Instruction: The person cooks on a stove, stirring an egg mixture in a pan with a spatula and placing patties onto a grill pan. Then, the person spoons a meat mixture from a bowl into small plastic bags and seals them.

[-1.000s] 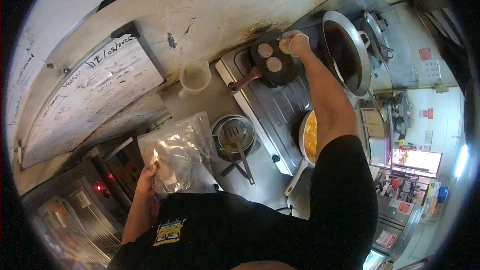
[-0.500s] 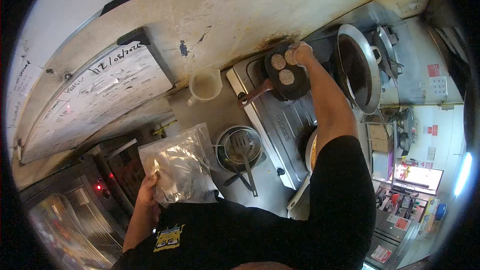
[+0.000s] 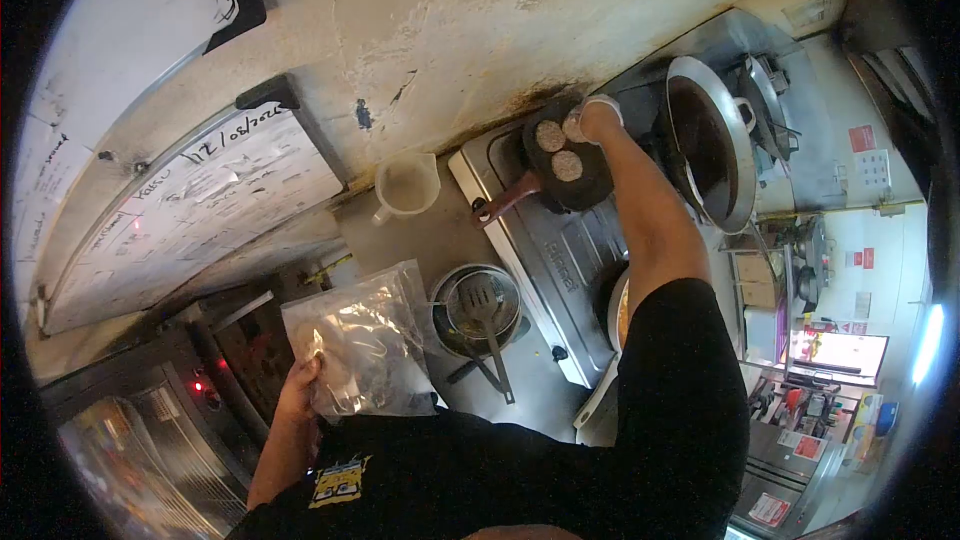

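My left hand [image 3: 298, 387] grips the lower left edge of a clear plastic bag [image 3: 365, 340], thumb on its front. Something round and pale shows dimly inside the bag. My right arm reaches to the far side of a black frying pan [image 3: 592, 190] on the stove. There my right hand [image 3: 601, 118], with what looks like a clear plastic glove on it, is at the edge of a round patty [image 3: 573, 128]. Its fingers are mostly hidden behind the back of the hand. Two more patties, one left [image 3: 550, 136] and one nearer [image 3: 567, 166], lie in the pan.
A large wok [image 3: 741, 175] stands right of the pan. On the steel counter are a plastic jug [image 3: 408, 186] and a pot [image 3: 470, 348] with a strainer and a slotted spatula [image 3: 491, 338] across it. Another pan [image 3: 618, 310] is partly behind my right arm. Whiteboards hang at left.
The view has shifted slightly. My right hand stays at the third patty, and my left hand still holds the bag. The patties keep their places in the pan.
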`<state>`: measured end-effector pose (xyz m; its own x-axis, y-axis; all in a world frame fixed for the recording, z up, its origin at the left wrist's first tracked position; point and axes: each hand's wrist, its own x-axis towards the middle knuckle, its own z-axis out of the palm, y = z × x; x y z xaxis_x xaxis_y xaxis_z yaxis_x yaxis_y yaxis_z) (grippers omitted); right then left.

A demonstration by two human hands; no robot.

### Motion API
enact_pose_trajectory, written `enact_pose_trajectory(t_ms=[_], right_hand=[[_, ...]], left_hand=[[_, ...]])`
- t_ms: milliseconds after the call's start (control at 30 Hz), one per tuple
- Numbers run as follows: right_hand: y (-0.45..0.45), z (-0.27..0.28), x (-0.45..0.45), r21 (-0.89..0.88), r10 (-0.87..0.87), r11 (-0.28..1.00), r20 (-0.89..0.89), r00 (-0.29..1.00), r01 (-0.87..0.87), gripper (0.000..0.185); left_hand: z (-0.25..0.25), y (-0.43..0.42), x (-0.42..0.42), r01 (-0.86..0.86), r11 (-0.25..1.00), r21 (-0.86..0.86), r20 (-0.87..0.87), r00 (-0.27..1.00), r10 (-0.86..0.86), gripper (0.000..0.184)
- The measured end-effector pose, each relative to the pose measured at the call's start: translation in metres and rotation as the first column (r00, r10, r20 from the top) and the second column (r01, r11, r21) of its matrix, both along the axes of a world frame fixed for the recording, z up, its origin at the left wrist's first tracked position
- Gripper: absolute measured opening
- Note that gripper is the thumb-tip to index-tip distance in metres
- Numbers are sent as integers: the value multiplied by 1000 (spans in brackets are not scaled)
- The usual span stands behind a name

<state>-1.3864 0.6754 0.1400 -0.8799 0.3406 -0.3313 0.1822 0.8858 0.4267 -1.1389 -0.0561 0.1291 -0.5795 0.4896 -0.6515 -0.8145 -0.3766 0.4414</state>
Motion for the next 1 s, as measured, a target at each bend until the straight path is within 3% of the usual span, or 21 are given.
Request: enact_pose_trajectory(t_ms=[100, 167, 267, 400, 500, 567, 600, 667, 833, 900, 1000], right_hand=[[-5, 8, 7, -27, -8, 1000, -77, 997, 6, 24], [12, 8, -4, 156, 115, 973, 304, 946, -168, 30], [80, -15, -10, 16, 150, 986, 345, 927, -166, 22], [94, -17, 15, 36, 91, 994, 308, 947, -107, 20], [79, -7, 42, 45, 213, 965, 446, 869, -260, 19], [82, -23, 51, -21, 8, 1000, 155, 988, -5, 21], [85, -29, 56, -23, 8, 1000, 153, 988, -4, 21], [54, -3, 63, -11, -7, 1000, -13, 1000, 7, 23], [-11, 84, 64, -43, -120, 992, -37, 992, 118, 21], [-37, 135, 68, -37, -170, 985, -74, 983, 168, 20], [-101, 231, 108, -49, -94, 995, -156, 983, 87, 31]], left_hand=[[6, 2, -1, 41, 997, -72, -36, 998, -43, 69], [10, 5, -5, 36, 999, -39, -82, 996, -39, 70], [-5, -1, -3, 36, 998, -54, -40, 998, -38, 70], [4, 6, -8, 47, 996, -73, -50, 997, -51, 68], [-7, -2, -6, 67, 993, -99, -47, 996, -72, 65], [-10, -7, -6, 109, 994, 1, -97, 989, -109, 65], [-11, -8, -5, 110, 994, -1, -98, 989, -110, 65], [-7, -9, -4, 26, 999, -29, -32, 999, -26, 63], [1, -16, -8, 80, 996, -34, -32, 996, -81, 61], [4, -11, -13, 103, 995, -4, -39, 994, -104, 61], [15, 3, -21, 174, 984, -23, -61, 983, -175, 61]])
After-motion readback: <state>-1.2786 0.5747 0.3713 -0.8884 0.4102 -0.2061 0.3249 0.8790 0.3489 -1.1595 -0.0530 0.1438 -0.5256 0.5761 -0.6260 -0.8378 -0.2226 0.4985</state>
